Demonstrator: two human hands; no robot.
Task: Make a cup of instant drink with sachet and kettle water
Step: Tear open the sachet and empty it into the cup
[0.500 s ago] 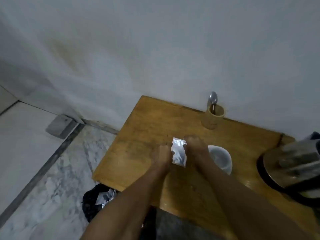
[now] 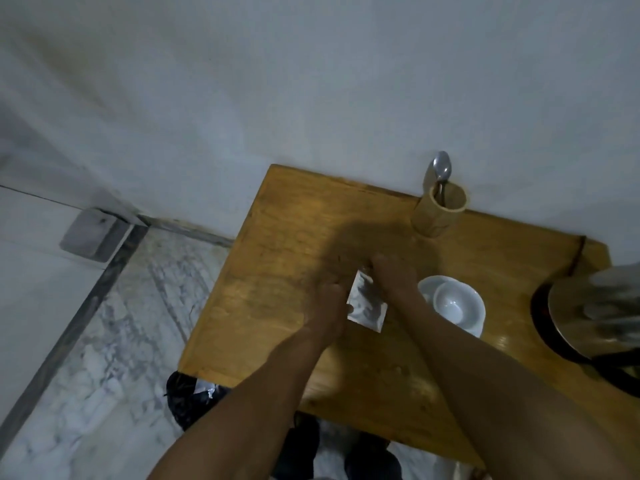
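Observation:
A silver foil sachet [image 2: 367, 306] is held upright over the wooden table [image 2: 277, 244], between my two hands. My left hand [image 2: 330, 303] grips its left edge and my right hand [image 2: 393, 278] pinches its top right corner. Just right of the sachet a white cup [image 2: 450, 301] stands on a white saucer [image 2: 476, 323], and I see nothing in the cup. A steel kettle [image 2: 602, 306] on a black base sits at the table's right edge, partly cut off by the frame.
A wooden holder [image 2: 438, 211] with a metal spoon [image 2: 442, 171] stands against the white wall at the back. A black bag with foil scraps [image 2: 194, 398] lies on the marble floor by the table's near-left corner. My shoes show below the table edge.
The view has shifted slightly; both hands still hold the sachet, which is now tilted more and lower in my hands, with the right hand reaching further over its top.

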